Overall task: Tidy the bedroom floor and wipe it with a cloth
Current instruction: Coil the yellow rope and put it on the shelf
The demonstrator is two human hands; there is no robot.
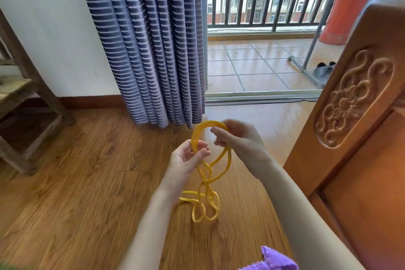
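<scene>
A yellow rope (pixel 206 182) hangs in loops between both hands, its lower coils resting on the wooden floor (pixel 87 193). My left hand (pixel 187 160) pinches the rope's left strands at about chest height. Slightly higher and to the right, my right hand (pixel 238 138) grips the top loop. A purple cloth (pixel 274 258) shows at the bottom edge, under my right forearm; whether it lies on something is hidden.
A carved wooden bed frame (pixel 355 105) stands close on the right. A striped blue curtain (pixel 153 46) hangs ahead, beside the open balcony door with its tiled floor (pixel 252 66), railing, drying rack and shoes. A wooden shelf unit (pixel 26 116) stands at the left.
</scene>
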